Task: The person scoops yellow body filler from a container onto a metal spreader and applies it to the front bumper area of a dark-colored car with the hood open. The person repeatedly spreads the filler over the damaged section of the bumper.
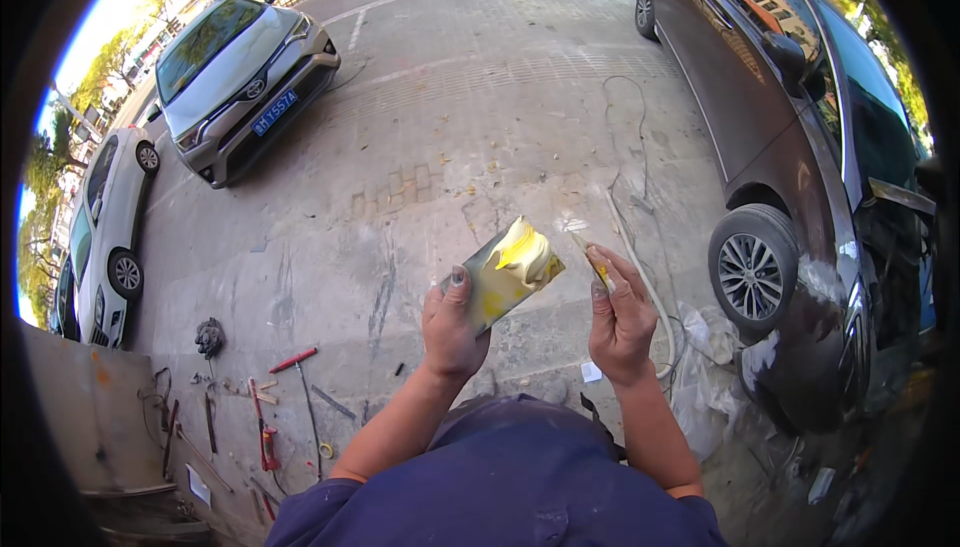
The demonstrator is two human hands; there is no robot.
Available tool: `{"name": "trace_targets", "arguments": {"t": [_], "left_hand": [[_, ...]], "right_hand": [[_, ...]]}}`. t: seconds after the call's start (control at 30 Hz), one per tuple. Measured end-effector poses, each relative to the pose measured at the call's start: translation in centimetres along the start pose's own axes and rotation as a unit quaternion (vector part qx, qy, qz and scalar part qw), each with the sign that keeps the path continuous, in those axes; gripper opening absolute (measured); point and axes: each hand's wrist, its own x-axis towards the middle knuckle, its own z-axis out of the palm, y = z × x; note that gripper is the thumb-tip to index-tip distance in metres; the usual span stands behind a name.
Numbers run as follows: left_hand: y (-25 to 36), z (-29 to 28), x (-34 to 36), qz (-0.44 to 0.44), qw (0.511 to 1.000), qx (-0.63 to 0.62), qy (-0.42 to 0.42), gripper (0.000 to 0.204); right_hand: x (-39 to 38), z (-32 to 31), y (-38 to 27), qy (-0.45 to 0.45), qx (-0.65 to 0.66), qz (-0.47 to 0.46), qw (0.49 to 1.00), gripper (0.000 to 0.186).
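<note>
L hand (pixel 455 331) holding board (pixel 503 293), paste (pixel 523 252) on it, up-R of hand; R hand (pixel 622 322) pinching scraper (pixel 591 256), tip up-L.

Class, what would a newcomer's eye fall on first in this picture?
First, the pale-yellow paste heaped on a flat plate in the left hand, near the centre. Next, the right hand beside it, holding a thin spreader. Then the dark brown car along the right side.
</note>
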Motion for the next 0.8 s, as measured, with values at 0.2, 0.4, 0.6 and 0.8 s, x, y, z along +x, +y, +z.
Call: {"name": "trace_targets", "arguments": {"t": [0.2, 0.4, 0.6, 0.8], "left_hand": [[-0.7, 1.9, -0.1, 0.072, 0.996, 0.051, 0.029, 0.049], [0.7, -0.2, 1.2, 0.188, 0.950, 0.249, 0.034, 0.051], [0.9, 2.3, 0.0, 0.368, 0.765, 0.516, -0.111, 0.042], [1.3, 3.0, 0.6, 0.333, 0.775, 0.529, -0.088, 0.043]], "right_hand": [[-1.2, 2.7, -3.2, -0.091, -0.115, -0.101, 0.984, 0.046], [-2.7, 2.2, -1.9, -0.036, 0.109, 0.099, 0.988, 0.032], [-0.3, 2.2, -2.3, 0.058, 0.340, 0.269, 0.899, 0.028], [-2.6, 3.0, -2.5, -0.066, 0.157, 0.061, 0.984, 0.040]]}}
